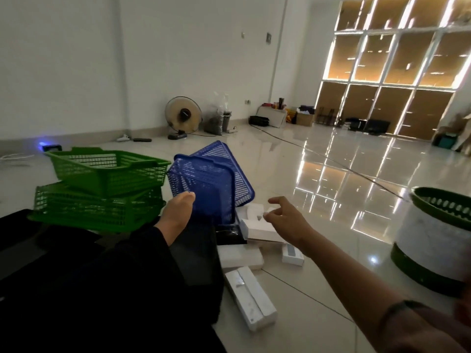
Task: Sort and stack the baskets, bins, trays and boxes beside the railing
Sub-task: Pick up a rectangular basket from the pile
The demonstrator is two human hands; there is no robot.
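Note:
A blue mesh basket [214,174] stands tilted on its side in the middle of the floor. My left hand [177,215] holds its near rim, thumb on the edge. My right hand [285,220] hovers just right of the basket, fingers loosely curled, holding nothing. Two green mesh baskets [102,184] sit stacked crookedly at the left, the top one tilted. Several white boxes [251,296] lie scattered on the tiles below my right hand, next to a black box [229,235].
A round green-and-white bin [433,240] stands at the right. Dark flat trays [30,245] lie at the lower left. A floor fan [183,115], bags and boxes line the far wall. A cable crosses the glossy tile floor.

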